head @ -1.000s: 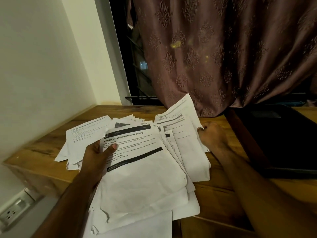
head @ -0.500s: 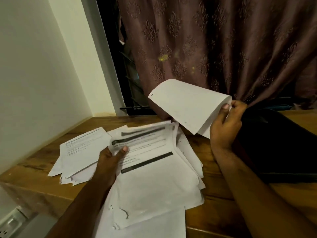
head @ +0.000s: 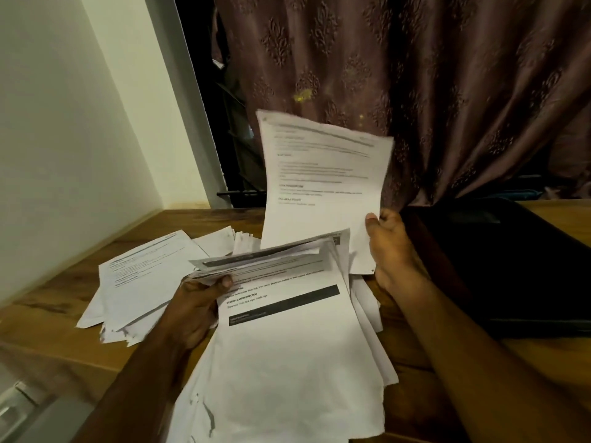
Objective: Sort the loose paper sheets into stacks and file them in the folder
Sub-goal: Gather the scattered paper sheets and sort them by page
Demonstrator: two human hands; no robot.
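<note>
My left hand grips the left edge of a thick bundle of printed sheets, with the thumb on top; the bundle's far end lifts off the wooden table. My right hand pinches the lower right edge of a single printed sheet and holds it upright, text facing me, above the bundle. A smaller pile of loose sheets lies on the table to the left. The dark folder lies flat at the right, beside my right hand.
A patterned curtain hangs behind the table. A pale wall closes the left side, with a dark window gap in the corner. A wall socket sits low at the left, below the table's edge.
My right hand has turned the lifted sheet from its blank back to its printed side and holds it upright. The left hand has raised the bundle's far end.
</note>
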